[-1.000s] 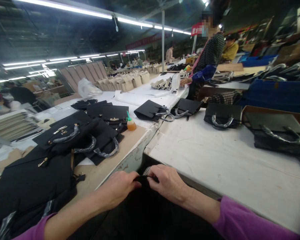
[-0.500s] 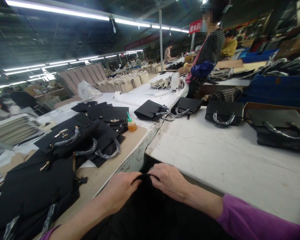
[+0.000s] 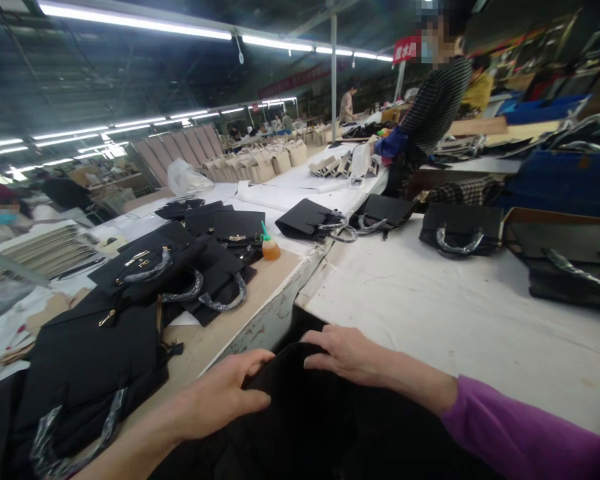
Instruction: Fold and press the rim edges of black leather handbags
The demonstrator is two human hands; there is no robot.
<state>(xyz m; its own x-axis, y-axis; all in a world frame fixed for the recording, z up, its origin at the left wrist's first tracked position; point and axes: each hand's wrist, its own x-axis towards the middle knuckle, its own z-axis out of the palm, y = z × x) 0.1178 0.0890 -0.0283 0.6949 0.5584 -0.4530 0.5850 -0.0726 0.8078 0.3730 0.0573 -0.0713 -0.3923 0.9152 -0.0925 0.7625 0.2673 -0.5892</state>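
A black bag [image 3: 310, 407] lies in my lap below the gap between two tables, its upper edge curving up between my hands. My left hand [image 3: 230, 390] holds the left side of that edge, fingers at the outside and thumb on the near face. On the right side my right hand [image 3: 343, 353] pinches the rim between thumb and fingers. The lower part of the bag is too dark to make out. To the left, several black handbags [image 3: 100, 353] with plastic-wrapped handles lie piled on the brown-topped table [image 3: 200, 343].
A glue bottle [image 3: 271, 248] with a green nozzle stands at the left table's edge. More black handbags [image 3: 460, 227] line the back of the white table [image 3: 430, 293] at right. A co-worker [image 3: 433, 100] in a striped top stands beyond.
My hands have moved apart along the bag's edge, and its rim now curves wider between them. My left thumb has spread away from the fingers. The view has shifted slightly left.
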